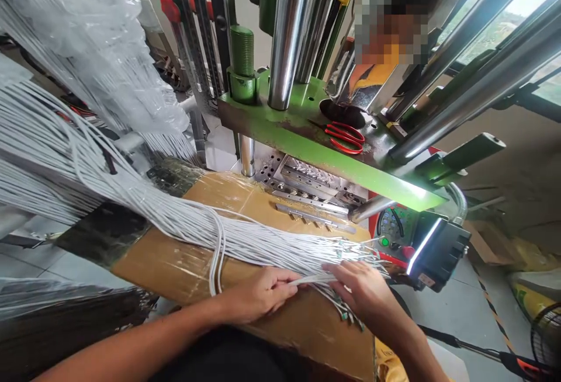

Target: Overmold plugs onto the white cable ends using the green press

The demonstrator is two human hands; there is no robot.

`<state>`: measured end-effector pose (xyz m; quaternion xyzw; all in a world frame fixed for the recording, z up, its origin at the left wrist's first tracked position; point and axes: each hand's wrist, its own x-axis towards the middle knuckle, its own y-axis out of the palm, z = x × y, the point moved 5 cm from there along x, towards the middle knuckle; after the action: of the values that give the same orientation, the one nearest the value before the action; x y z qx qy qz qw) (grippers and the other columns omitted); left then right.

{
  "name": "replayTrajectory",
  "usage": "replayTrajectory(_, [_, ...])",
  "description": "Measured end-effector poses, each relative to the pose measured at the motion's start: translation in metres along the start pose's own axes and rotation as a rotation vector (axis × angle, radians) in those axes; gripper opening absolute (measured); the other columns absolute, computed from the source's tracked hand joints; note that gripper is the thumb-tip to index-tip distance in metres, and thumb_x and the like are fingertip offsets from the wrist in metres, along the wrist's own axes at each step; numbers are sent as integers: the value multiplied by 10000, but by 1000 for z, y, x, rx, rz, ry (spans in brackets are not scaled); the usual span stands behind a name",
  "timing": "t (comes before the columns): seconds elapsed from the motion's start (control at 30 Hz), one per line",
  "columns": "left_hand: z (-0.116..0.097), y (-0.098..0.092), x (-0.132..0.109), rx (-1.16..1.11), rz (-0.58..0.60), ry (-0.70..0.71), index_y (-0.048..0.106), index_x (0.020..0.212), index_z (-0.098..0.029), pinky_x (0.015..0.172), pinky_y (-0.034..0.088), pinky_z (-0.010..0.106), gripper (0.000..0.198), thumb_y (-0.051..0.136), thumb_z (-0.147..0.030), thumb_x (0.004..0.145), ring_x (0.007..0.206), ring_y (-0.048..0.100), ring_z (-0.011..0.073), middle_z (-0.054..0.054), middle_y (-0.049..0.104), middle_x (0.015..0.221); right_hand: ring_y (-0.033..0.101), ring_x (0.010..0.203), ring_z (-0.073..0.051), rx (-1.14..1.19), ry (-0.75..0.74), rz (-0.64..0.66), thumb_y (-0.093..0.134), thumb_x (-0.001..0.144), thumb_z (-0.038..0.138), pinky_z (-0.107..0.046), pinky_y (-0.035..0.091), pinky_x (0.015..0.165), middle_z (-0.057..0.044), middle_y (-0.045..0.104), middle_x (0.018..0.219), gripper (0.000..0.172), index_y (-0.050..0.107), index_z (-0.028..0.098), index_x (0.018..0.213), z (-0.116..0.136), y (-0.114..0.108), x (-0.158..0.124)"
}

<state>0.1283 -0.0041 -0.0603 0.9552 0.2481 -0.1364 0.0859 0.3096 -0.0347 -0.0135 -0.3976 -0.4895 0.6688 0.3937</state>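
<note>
A person's two bare hands work over a thick bundle of thin white cables (263, 245), which runs in from the left and lies across a cardboard sheet (175, 268) in front of the body. The left hand (263, 297) pinches a few strands between thumb and fingers at the near edge of the bundle. The right hand (366, 288), just beside it, bends its fingers around the same strands close to their green-tipped ends; its palm is turned away, so how tight that hold is cannot be told. A few cables loop across the top of the bundle, left of the hands. Beyond the cardboard stands a machine with a green plate (272, 122) and shiny upright posts. Red-handled snips (346, 136) lie on the plate. To the right, a green button (384, 242) glows.
</note>
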Motion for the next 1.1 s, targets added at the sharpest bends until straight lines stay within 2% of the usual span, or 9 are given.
replayTrajectory(0.2, [11, 3, -6, -181, 34, -91, 630, 965, -148, 437, 287, 181, 393, 556, -514, 843, 477, 404, 76, -18, 547, 670, 643, 797, -147, 330, 49, 146, 494, 944, 294, -251, 494, 709, 25, 676, 864, 247, 645, 371, 1124, 5, -7, 1])
replayTrajectory(0.27, [9, 5, -3, -240, -8, -47, 633, 898, -127, 433, 260, 185, 409, 573, -526, 832, 464, 377, 68, -24, 527, 624, 637, 957, -180, 402, 29, 96, 562, 901, 385, -295, 510, 834, 1, 679, 1030, 352, 562, 368, 1253, 14, -6, 6])
replayTrajectory(0.37, [12, 9, 5, -364, -27, -50, 618, 891, -129, 404, 207, 190, 411, 616, -531, 805, 425, 337, 53, -37, 520, 596, 512, 1229, -238, 509, 145, -135, 496, 909, 482, -442, 415, 1042, -73, 558, 1325, 563, 356, 313, 1427, 15, -4, 12])
replayTrajectory(0.47, [14, 6, 11, -515, -86, 5, 613, 860, -131, 385, 184, 194, 412, 693, -519, 748, 395, 313, 38, -52, 497, 571, 447, 1301, -208, 567, 43, -100, 384, 969, 381, -421, 405, 1065, -66, 471, 1424, 509, 284, 295, 1461, 20, 10, 25])
replayTrajectory(0.53, [14, 0, 13, -595, -171, 26, 611, 809, -123, 381, 185, 193, 406, 731, -501, 720, 396, 319, 33, -45, 499, 572, 487, 1263, -178, 446, 28, -119, 353, 978, 316, -357, 443, 1032, -62, 516, 1385, 455, 358, 262, 1429, 7, 16, 36])
replayTrajectory(0.67, [14, -12, 8, -685, -285, -27, 600, 797, -118, 392, 221, 177, 403, 791, -448, 668, 435, 410, 36, -2, 571, 658, 561, 1115, -260, 74, 303, -339, 301, 936, 205, -460, 457, 963, -177, 611, 1197, 429, 540, 106, 1278, -67, 18, 49])
replayTrajectory(0.77, [12, -20, 3, -682, -320, -35, 587, 810, -126, 381, 215, 180, 421, 792, -460, 659, 431, 458, 51, 5, 589, 649, 559, 1061, -292, -1, 293, -251, 365, 865, 139, -485, 466, 904, -170, 632, 1118, 414, 594, 110, 1208, -106, 27, 55])
replayTrajectory(0.87, [13, -25, 1, -701, -331, -24, 588, 882, -139, 379, 214, 188, 445, 785, -469, 657, 429, 484, 70, 5, 601, 645, 555, 1023, -285, -47, 245, -150, 412, 864, 171, -446, 465, 886, -148, 625, 1078, 386, 587, 133, 1205, -115, 31, 58])
replayTrajectory(1.1, [19, -27, 2, -624, -306, -10, 635, 921, -111, 434, 218, 179, 357, 741, -384, 717, 511, 458, 65, 49, 638, 738, 608, 848, -245, -3, 262, 83, 439, 776, 120, -354, 465, 763, -121, 654, 912, 385, 556, 126, 1142, -73, -1, 57])
